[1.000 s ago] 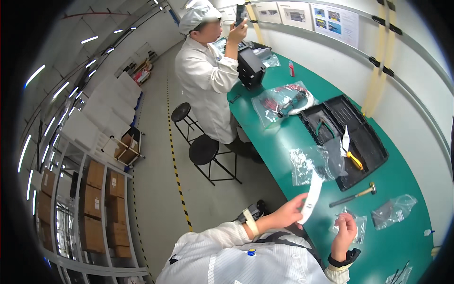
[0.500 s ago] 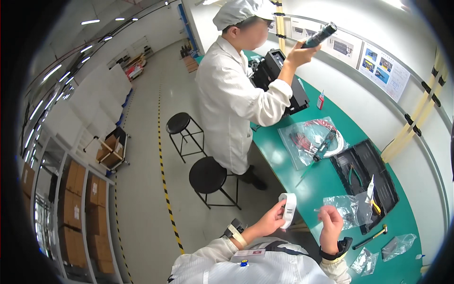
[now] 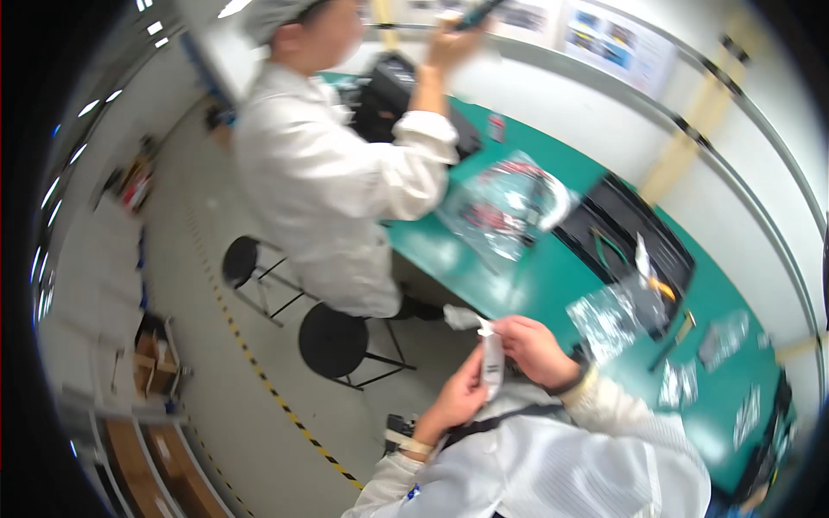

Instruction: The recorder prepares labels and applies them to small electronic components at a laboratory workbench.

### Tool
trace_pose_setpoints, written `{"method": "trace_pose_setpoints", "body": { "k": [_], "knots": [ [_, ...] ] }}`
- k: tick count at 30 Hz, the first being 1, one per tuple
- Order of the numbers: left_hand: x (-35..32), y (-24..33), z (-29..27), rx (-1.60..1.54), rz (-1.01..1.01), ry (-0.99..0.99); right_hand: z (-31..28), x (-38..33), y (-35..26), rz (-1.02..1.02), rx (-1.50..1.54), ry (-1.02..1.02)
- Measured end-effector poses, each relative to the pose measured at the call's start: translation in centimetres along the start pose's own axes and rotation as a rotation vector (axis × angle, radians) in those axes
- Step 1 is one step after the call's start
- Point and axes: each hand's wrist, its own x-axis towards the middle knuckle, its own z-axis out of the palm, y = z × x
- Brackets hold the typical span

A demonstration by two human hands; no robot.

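Observation:
My left hand [image 3: 460,399] grips a white rounded piece [image 3: 492,367], seen edge-on, with small dark marks on its side. My right hand [image 3: 537,352] is closed at the piece's upper end, thumb and fingers pinched together. Whatever lies between those fingertips is too small and blurred to name. A pale, crumpled-looking strip [image 3: 464,318] sticks out to the left from the same end. Both hands are in front of my body, just off the near edge of the green table [image 3: 458,276].
A co-worker in white [image 3: 319,173] stands ahead, raising a dark tool [image 3: 477,15]. The table bears bagged cables [image 3: 505,207], an open black case [image 3: 630,229] with green-handled pliers [image 3: 609,250], clear bags [image 3: 609,324] and a hammer [image 3: 673,341]. Black stools [image 3: 334,339] stand left.
My right hand has moved left to meet the white piece in my left hand. The pale strip now shows at its top. The whole view has swung right and blurred.

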Motion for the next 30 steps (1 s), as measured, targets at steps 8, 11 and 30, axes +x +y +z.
{"method": "trace_pose_setpoints", "body": {
  "k": [8,11,30],
  "knots": [
    [2.4,1.9,-0.4,0.164,-0.122,-0.048,-2.2,1.3,-0.7,-0.129,0.098,0.106],
    [4.5,1.9,0.6,0.182,-0.165,-0.062,-4.2,0.9,-1.4,-0.239,0.112,0.192],
    [13.4,-3.0,3.0,0.635,-0.078,0.222,-14.4,-3.8,-1.7,-0.439,-0.281,0.476]
  ]
}}
